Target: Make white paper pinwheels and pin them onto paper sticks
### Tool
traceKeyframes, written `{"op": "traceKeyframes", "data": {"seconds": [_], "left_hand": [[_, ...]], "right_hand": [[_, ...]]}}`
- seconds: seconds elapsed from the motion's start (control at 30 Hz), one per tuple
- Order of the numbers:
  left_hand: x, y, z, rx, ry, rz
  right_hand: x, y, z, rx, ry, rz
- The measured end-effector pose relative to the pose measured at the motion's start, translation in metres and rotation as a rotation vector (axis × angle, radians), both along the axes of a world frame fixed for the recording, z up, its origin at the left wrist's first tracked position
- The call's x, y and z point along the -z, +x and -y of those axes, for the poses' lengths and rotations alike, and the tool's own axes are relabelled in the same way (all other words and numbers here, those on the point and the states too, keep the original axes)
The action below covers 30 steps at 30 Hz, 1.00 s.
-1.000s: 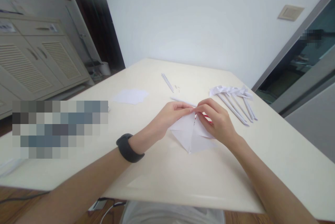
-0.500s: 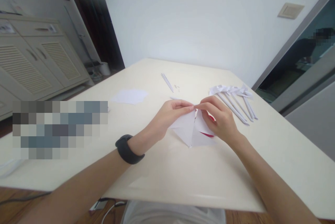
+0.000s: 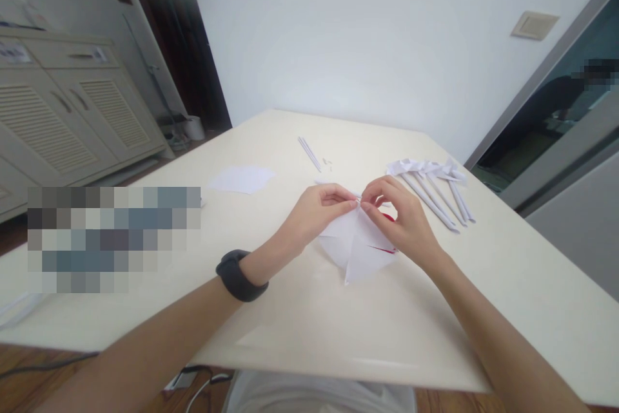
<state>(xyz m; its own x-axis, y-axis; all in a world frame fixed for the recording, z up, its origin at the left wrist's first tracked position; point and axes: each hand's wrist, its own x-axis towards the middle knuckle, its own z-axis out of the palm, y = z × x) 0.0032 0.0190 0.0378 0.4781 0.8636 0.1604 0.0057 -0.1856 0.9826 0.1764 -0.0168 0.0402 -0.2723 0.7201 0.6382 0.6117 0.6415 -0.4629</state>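
A folded piece of white paper (image 3: 355, 239) with pointed flaps is held low over the table, its tip facing me. My left hand (image 3: 322, 207) pinches its upper edge from the left between thumb and fingers. From the right, my right hand (image 3: 399, 210) pinches the same edge, the two sets of fingertips almost meeting. Partly hidden behind the paper and my right hand lies a red object (image 3: 388, 217); its kind cannot be made out. A thin white paper piece shows just beyond my fingertips.
Paper umbrella-like pieces with rolled stems (image 3: 430, 197) lie at the right. Thin paper rolls (image 3: 309, 154) and small scraps (image 3: 327, 162) sit farther back. A stack of white paper (image 3: 242, 178) is at left, near a blurred-out patch (image 3: 113, 239). A wall bounds the table's (image 3: 300, 329) far side.
My right fingers have shifted slightly at the paper's top edge, closing the gap between the flaps. The paper's lower point has swung down and a little left.
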Motion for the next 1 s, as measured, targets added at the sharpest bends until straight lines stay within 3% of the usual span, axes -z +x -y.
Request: {"op": "traceKeyframes", "data": {"seconds": [0.43,0.63,1.0], "left_hand": [[0.0016,0.0007,0.002,-0.034,0.226,-0.086],[0.003,0.0,0.0024,-0.055,0.229,-0.183],[-0.0026,0.0005,0.0075,-0.018,0.205,-0.176]], "right_hand": [[0.0018,0.0005,-0.0029,-0.02,-0.082,-0.088],[-0.0001,0.0023,-0.004,-0.009,-0.163,-0.188],[-0.0048,0.0072,-0.0043,-0.057,-0.299,-0.299]]}}
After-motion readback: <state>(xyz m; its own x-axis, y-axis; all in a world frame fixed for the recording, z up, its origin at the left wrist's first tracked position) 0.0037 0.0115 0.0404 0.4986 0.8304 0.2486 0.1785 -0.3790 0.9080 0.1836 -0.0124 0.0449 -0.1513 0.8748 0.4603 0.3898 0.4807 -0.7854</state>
